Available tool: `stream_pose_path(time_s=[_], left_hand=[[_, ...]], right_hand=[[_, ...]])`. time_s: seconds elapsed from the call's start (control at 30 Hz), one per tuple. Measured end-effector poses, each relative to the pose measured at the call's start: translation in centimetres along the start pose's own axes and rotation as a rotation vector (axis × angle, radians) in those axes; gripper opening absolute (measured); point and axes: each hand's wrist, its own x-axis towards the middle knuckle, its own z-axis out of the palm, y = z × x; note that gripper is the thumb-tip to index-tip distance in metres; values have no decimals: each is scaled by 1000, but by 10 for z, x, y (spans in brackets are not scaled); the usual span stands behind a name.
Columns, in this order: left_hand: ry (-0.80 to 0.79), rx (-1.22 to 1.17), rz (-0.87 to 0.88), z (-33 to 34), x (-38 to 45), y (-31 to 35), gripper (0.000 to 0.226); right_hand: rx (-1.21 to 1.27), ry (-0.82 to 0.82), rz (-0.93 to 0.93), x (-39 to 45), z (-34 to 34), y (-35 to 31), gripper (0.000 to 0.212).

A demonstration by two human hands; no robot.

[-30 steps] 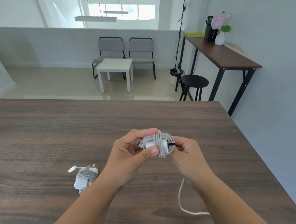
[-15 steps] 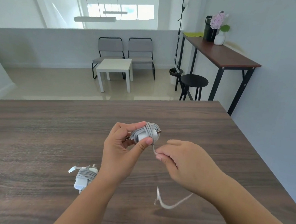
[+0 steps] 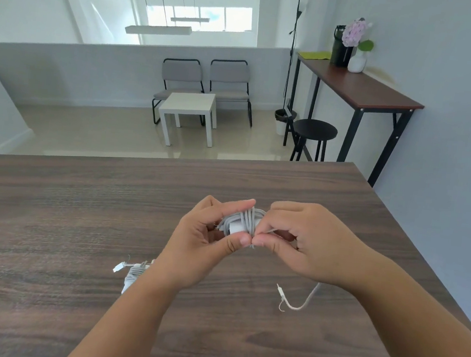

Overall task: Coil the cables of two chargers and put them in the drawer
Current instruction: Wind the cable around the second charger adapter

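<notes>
A white charger with grey cable wound round it is held above the dark wooden table. My left hand grips the charger between thumb and fingers. My right hand pinches the cable right beside the charger. The loose cable end with its plug hangs below my right wrist. A second charger, its cable wrapped round it, lies on the table, partly hidden behind my left forearm. No drawer is in view.
The table's far edge runs across the middle of the view and its right edge slants down to the right. Beyond it stand two chairs, a small white table, a black stool and a tall side table with a flower vase.
My right hand has come back up against the charger with the cable, adding a turn. The loose end has shortened and swung to the right.
</notes>
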Motion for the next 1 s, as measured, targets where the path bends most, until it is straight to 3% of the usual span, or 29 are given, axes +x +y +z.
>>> stream_pose_path(time_s=[0.13, 0.37, 0.63, 1.0], left_hand=[[-48, 5, 5, -6, 0, 3, 41], [-161, 27, -19, -4, -3, 4, 45], [-196, -21, -88, -1, -2, 4, 51], [-177, -63, -101, 2, -3, 7, 53]], right_hand=[[47, 60, -37, 0, -1, -2, 20], [351, 129, 11, -2, -2, 5, 10], [399, 212, -48, -10, 3, 5, 13], [376, 175, -13, -10, -2, 1, 15]])
